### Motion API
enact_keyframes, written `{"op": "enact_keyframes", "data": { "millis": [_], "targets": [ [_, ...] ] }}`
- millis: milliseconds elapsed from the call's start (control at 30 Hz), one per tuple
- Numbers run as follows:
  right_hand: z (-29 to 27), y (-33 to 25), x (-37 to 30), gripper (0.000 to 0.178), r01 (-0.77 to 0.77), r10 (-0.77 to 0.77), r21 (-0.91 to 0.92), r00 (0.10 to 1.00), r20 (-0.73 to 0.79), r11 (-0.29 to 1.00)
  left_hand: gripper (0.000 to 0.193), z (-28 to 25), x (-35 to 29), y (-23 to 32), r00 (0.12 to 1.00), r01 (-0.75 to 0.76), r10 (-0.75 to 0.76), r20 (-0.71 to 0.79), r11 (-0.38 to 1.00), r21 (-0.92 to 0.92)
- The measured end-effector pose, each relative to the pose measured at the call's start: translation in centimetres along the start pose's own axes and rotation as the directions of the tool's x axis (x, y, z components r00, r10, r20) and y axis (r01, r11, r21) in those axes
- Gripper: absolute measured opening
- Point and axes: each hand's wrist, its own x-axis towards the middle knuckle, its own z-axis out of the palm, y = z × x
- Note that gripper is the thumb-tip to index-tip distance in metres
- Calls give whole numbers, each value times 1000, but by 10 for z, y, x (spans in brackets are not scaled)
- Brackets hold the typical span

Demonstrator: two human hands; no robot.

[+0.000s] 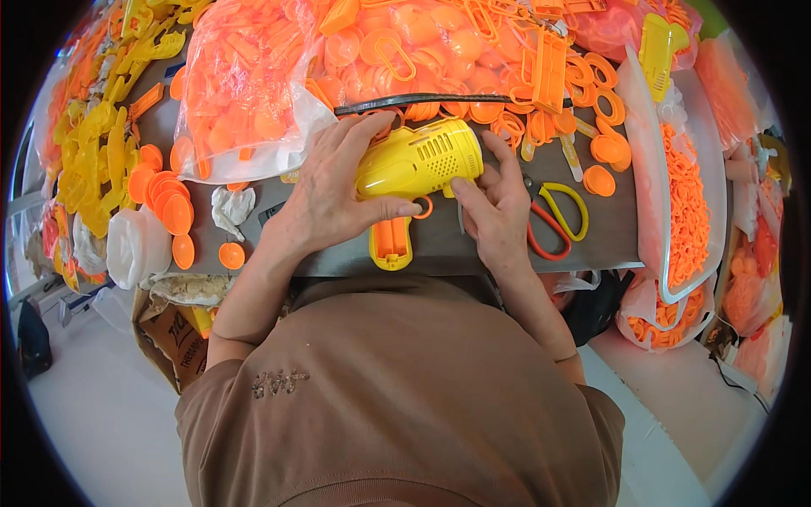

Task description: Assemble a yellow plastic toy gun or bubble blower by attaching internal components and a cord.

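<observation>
One yellow toy gun (416, 160), orange-handled, lies at the table's near middle. Left hand (331, 196) wraps its rear body, thumb by the orange trigger ring (423, 208). Right hand (497, 205) pinches its front lower edge. Scissors (557, 221) just right. Bagged orange discs (245, 84) crowd the far side; loose discs (169, 207) left. Bare grey table (439, 245) strip only along the near edge.

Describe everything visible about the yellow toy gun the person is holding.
The yellow toy gun looks like glossy moulded plastic, with a rounded body, slots and a dotted grille on one side, and an orange-faced grip pointing toward the person. An orange ring sits under the body where a trigger would be. It lies on its side over the grey table. The left hand wraps its rear; the right hand pinches its front end.
</observation>
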Motion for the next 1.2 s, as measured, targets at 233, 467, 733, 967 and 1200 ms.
{"op": "enact_keyframes", "data": {
  "millis": [233,467,733,967,1200],
  "targets": [
    [-3,-14,-28,76,261,-252,-34,954,165,965,94,-17,11,0,965,58,10,264,966,-252],
    [-5,-33,-33,91,481,-342,-304,845,411,822,79,-12,-9,1,973,108,2,231,879,-464],
    [-19,-49,-22,71,481,-234,-323,783,576,815,79,-8,-33,-1,988,139,-85,128,849,-509],
    [-7,-34,-15,60,621,-328,-345,715,617,704,77,-8,-33,4,994,81,-32,100,841,-535],
    [-7,-20,-7,55,628,-391,-264,705,592,732,78,4,-40,-2,996,89,-74,50,807,-584]
  ]
}}
